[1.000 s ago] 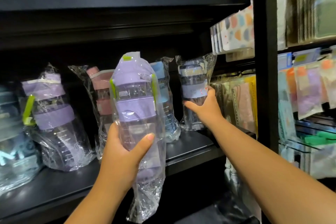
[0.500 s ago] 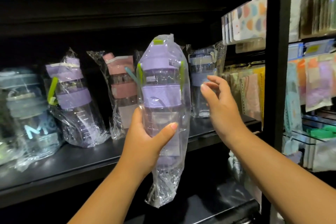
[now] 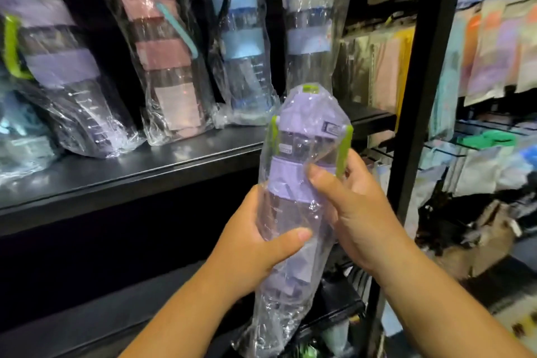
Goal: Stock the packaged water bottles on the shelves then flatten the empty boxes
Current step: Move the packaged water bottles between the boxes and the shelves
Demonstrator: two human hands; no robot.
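Both hands hold a purple water bottle (image 3: pixel 302 154) with green strap, wrapped in a clear plastic bag, upright in front of the black shelf (image 3: pixel 145 166). My left hand (image 3: pixel 255 244) grips its lower body, thumb across the front. My right hand (image 3: pixel 351 206) grips the purple band from the right side. On the shelf stand several bagged bottles: a purple one (image 3: pixel 58 67) at left, a pink one (image 3: pixel 165 67), a blue one (image 3: pixel 241 46) and a pale blue one (image 3: pixel 308 35) at the right end.
A black upright post (image 3: pixel 421 96) borders the shelf on the right. Beyond it hang packaged goods (image 3: pixel 494 52) on racks. A lower black shelf (image 3: pixel 87 325) lies under the bottle shelf, with dark items beneath my hands.
The held bottle has come down and to the right, below the shelf edge. My right hand, free before, now grips the bottle. The view has tilted downward.
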